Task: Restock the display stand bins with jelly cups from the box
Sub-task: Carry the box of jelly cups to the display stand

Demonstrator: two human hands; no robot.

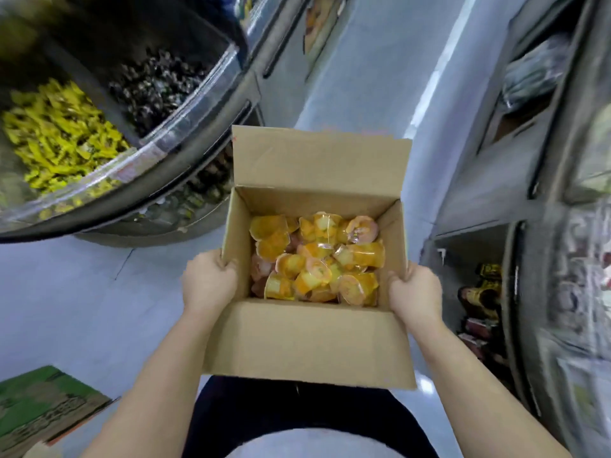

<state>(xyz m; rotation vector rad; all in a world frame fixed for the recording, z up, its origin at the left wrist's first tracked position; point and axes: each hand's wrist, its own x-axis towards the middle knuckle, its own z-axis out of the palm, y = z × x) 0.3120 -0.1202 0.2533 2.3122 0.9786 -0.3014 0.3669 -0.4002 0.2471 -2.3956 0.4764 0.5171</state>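
The cardboard box is the reference for all positions below. It is held in the air in front of the person's body, flaps open, over the pale floor.

**Hands.** The left hand grips the left wall of the box, fingers curled over the top edge. The right hand grips the right wall in the same way. Both hands carry the load; neither is free.

**Contents.** The jelly cups lie in a loose heap on the box bottom, orange, yellow and pink, tipped at mixed angles. The heap sits well below the rim.

**Surroundings.** The display stand curves up and to the left of the box. Its upper tier has clear-fronted bins, one of yellow wrapped sweets and one of dark wrapped sweets. A lower tier shows nearer the box, contents blurred. Shelving stands to the right of the box. A green printed carton lies on the floor below and left of the box.

**Step in hand.** Judged as transport: the box is being carried to the stand, and no cup has been taken out at this point.

**Next move.** No jelly-cup bin can be identified in view, so the target bin must first be located. The box then needs to be set down or braced on one arm, freeing a hand to scoop cups. Alternatively, tilt the box over the bin edge; the loose heap is likely to slide all at once.
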